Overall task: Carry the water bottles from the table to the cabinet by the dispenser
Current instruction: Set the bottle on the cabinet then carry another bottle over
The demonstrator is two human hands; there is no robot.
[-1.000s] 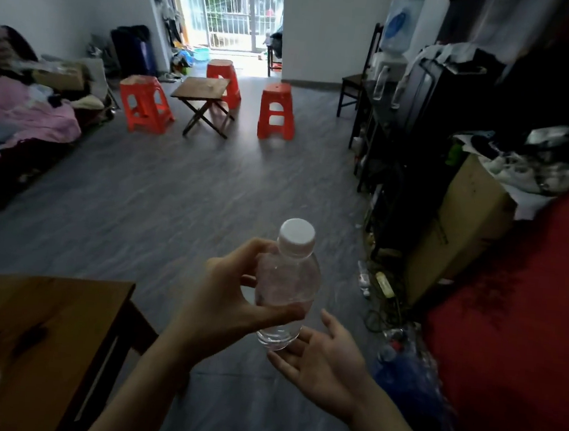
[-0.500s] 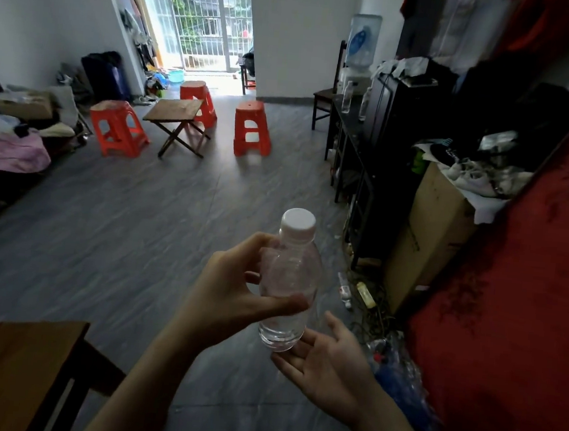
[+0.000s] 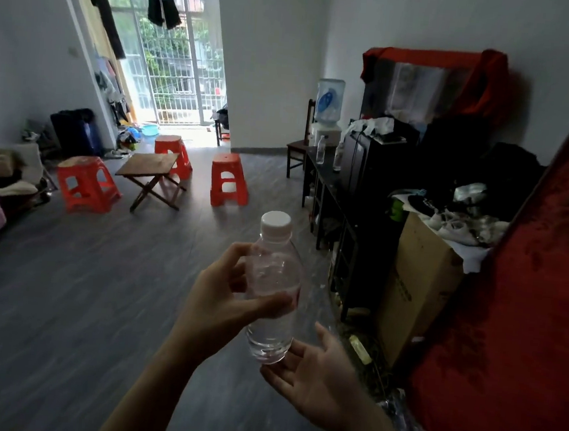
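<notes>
A person's two bare hands are seen from a head-worn camera, low in the middle of a room with a grey plank floor [image 3: 79,300]. The left hand [image 3: 223,306] grips one clear water bottle [image 3: 273,293] around its middle, thumb across the front and fingers curled behind; the bottle stands nearly upright, white cap on top. The right hand [image 3: 313,379] lies palm up with fingers relaxed and spread, just under the bottle's base at about 5 o'clock from it — whether it touches the base cannot be told.

At about 1 o'clock from the held bottle, a long dark cabinet [image 3: 327,184] runs along the right wall. Two more clear bottles stand on its top — the far bottle [image 3: 321,149] and the near bottle [image 3: 338,155] — just in front of a white water dispenser [image 3: 327,112] carrying one blue-tinted jug. One dark wooden chair [image 3: 298,144] stands beside the dispenser. Nearer along that wall, at 3 o'clock, is one cardboard box [image 3: 414,288] with clothes heaped on it, and a red cloth [image 3: 525,322] fills the right edge.

At 11 o'clock, across the floor, one small folding wooden counter [image 3: 150,165] sits among three orange plastic stools [image 3: 84,184]. Beyond them is a bright barred glass door [image 3: 174,78], with two dark garments hanging in front of it.
</notes>
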